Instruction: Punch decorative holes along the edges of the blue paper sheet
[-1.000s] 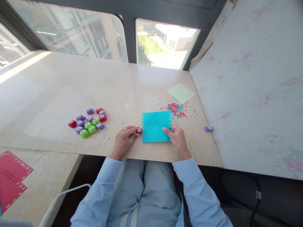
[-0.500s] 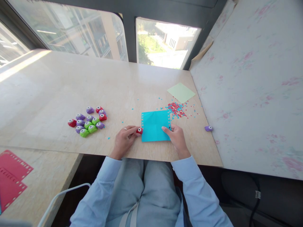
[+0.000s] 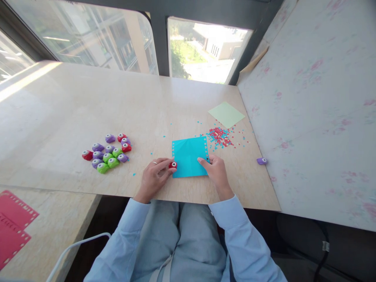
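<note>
A blue sheet of paper (image 3: pixel 189 154) with small holes along its left and right edges lies low over the table in front of me. My right hand (image 3: pixel 216 170) pinches its right edge, thumb on top. My left hand (image 3: pixel 155 176) is closed on a small red craft punch (image 3: pixel 173 165), which sits at the sheet's left edge near the lower corner. Whether the paper is inside the punch's slot, I cannot tell.
Several purple, green and red punches (image 3: pixel 108 154) stand clustered at left. One purple punch (image 3: pixel 262 161) rests near the right wall. Red and blue paper bits (image 3: pixel 220 136) lie below a pale green sheet (image 3: pixel 226 114). Punched pink sheets (image 3: pixel 17 211) lie lower left.
The blue sheet and my right hand have shifted slightly left. The red punch now overlaps the sheet's left edge a little lower down.
</note>
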A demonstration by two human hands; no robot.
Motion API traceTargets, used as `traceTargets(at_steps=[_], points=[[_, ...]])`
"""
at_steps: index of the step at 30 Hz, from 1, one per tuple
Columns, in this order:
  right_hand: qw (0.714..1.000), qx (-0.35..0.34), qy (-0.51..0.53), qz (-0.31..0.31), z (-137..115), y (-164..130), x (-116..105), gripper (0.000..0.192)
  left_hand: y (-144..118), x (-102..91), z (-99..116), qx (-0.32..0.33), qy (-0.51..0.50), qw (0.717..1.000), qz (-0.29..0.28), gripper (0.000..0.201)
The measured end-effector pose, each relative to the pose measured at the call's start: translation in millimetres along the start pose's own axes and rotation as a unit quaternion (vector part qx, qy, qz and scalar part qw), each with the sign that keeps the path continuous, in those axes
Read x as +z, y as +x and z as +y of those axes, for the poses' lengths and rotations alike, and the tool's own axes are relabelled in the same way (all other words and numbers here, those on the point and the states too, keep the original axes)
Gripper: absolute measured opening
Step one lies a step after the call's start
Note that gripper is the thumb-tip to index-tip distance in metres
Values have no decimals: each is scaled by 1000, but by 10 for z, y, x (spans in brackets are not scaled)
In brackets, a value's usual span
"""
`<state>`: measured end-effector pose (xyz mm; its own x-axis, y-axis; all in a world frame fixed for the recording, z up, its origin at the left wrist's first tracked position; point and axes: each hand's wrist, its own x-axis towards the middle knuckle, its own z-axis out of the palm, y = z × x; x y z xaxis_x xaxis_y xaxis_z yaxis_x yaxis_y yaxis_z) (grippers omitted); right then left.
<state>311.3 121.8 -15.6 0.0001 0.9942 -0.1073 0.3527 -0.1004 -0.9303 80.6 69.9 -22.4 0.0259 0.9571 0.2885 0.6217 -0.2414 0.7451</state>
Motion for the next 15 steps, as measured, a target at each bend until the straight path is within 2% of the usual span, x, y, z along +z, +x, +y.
traceTargets(at_steps=[15], points=[[999, 46, -9, -24, -47, -91, -45, 35, -24, -28, 12, -20, 6, 1000, 8, 24]])
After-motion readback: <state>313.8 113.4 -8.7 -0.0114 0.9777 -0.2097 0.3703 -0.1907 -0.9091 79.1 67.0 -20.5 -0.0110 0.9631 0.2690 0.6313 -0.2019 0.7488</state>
